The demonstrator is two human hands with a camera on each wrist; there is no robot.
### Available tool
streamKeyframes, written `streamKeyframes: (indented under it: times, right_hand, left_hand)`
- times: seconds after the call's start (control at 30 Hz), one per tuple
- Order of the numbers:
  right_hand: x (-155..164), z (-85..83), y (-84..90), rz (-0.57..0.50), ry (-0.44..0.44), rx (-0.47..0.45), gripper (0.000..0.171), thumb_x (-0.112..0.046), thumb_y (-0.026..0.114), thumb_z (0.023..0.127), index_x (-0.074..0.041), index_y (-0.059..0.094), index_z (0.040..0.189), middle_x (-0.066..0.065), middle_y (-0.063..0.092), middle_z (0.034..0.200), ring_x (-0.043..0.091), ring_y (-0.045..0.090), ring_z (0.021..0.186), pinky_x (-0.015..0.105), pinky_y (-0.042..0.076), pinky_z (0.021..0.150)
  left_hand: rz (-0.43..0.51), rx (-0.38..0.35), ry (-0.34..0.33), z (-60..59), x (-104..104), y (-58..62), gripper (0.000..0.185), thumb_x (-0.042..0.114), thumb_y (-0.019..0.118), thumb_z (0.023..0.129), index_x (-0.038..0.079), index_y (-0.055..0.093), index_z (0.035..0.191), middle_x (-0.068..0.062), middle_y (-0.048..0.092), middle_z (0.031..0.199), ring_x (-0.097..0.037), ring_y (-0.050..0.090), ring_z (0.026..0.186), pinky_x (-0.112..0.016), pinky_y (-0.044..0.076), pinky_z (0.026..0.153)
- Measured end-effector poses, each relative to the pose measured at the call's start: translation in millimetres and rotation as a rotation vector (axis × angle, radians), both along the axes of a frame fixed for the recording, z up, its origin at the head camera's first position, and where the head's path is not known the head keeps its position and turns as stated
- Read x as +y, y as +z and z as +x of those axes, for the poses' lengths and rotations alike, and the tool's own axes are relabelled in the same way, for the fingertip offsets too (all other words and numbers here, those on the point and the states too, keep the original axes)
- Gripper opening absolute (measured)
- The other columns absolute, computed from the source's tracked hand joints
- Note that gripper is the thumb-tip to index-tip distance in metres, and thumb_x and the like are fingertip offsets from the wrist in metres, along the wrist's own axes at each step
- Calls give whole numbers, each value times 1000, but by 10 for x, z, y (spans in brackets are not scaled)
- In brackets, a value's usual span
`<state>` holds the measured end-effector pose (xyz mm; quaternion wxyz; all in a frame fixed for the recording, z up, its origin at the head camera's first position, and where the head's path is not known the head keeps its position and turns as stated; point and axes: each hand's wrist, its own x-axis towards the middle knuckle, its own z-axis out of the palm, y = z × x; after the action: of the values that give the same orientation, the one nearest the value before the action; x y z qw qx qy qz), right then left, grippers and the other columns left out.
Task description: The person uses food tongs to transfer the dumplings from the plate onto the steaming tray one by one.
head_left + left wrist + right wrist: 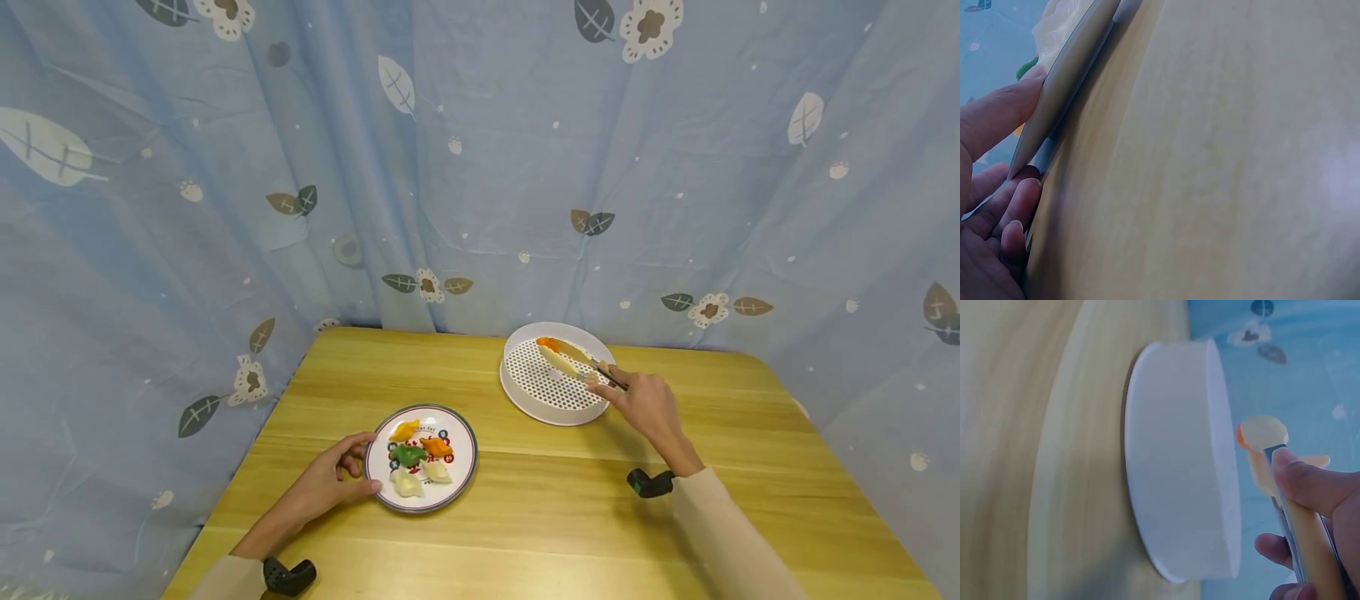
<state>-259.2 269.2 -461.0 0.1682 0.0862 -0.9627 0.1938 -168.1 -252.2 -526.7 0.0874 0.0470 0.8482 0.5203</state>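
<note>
We hold the tongs [579,354] in the right hand [647,404], thumb and fingers closed round the handles, with an orange dumpling [550,342] at the tips above the white steamer [551,414], far right. Our left hand [333,473], partly curled, grips the left rim of the plate [462,473], near left. We judge the dumpling light, soft and easily dented; grip it gently across its middle.

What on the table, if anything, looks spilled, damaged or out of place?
Nothing stands out. The five dumpling-shaped pieces lie on the plate, the white basket sits upright, and the tongs hold an orange piece above it. I see no spill or damage.
</note>
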Motion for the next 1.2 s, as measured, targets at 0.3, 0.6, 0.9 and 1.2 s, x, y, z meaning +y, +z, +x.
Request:
streamKeyframes:
  times: [0.3, 0.6, 0.9, 1.2]
  right_hand:
    - [117, -190, -85, 44, -97, -65, 67, -56, 75, 89, -5, 69, 133, 10, 57, 67, 26, 46, 59, 37, 34, 49]
    - [109, -293, -123, 73, -126, -103, 64, -53, 74, 92, -4, 70, 132, 15, 64, 83, 30, 51, 66, 40, 40, 53]
    - [76, -368, -108, 95, -143, -139, 61, -51, 72, 94, 0, 70, 128, 20, 66, 95, 34, 56, 72, 45, 45, 58]
    - [73, -359, -103, 69, -163, -182, 74, -55, 72, 92, 2, 62, 139, 29, 67, 115, 38, 60, 81, 48, 47, 64]
  left_hand:
    - [-1, 6, 3, 13, -3, -25, 80, 25, 92, 78, 12, 53, 147, -10, 55, 117, -23, 49, 91, -29, 40, 72]
    - [-18, -6, 20, 17, 6, -20, 82, 27, 93, 77, 13, 53, 147, -9, 55, 117, -23, 49, 92, -29, 41, 73]
    - [22, 5, -5, -29, -17, -9, 80, 25, 92, 79, 13, 52, 148, -12, 53, 118, -25, 49, 93, -29, 42, 72]
    - [20, 5, -3, -7, -19, -33, 81, 24, 92, 78, 11, 53, 147, -11, 55, 118, -24, 49, 92, -29, 42, 70]
